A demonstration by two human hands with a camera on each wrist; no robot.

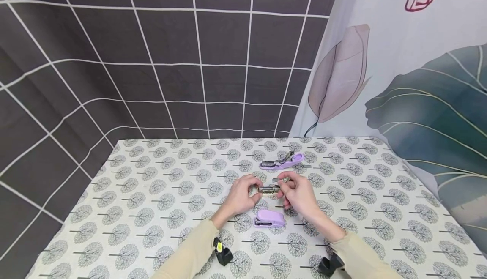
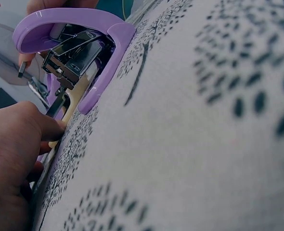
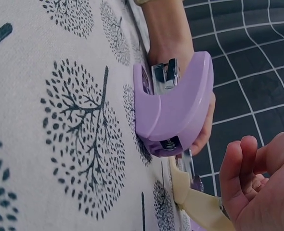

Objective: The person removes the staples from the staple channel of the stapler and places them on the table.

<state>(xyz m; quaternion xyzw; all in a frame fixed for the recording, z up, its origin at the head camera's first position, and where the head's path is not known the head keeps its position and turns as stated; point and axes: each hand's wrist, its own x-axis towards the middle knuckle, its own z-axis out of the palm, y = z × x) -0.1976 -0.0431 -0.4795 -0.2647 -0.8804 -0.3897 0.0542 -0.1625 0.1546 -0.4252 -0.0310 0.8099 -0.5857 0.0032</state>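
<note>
A cream stapler (image 1: 269, 190) lies opened lengthwise between the hands, its metal magazine showing. My left hand (image 1: 242, 194) grips its left end between thumb and fingers. Above the magazine, my right hand (image 1: 296, 190) pinches a short grey staple strip (image 1: 275, 179) between thumb and forefinger. In the right wrist view the cream stapler (image 3: 202, 207) reaches behind the right hand (image 3: 264, 180), which hides part of it. A closed purple stapler (image 1: 269, 218) stands just in front of the hands.
Beyond the hands lies a second purple stapler (image 1: 281, 162), swung open, with a small grey strip (image 1: 304, 166) by its right end. A tree-patterned cloth (image 1: 152, 211) covers the table. A dark gridded curtain (image 1: 163, 42) hangs behind.
</note>
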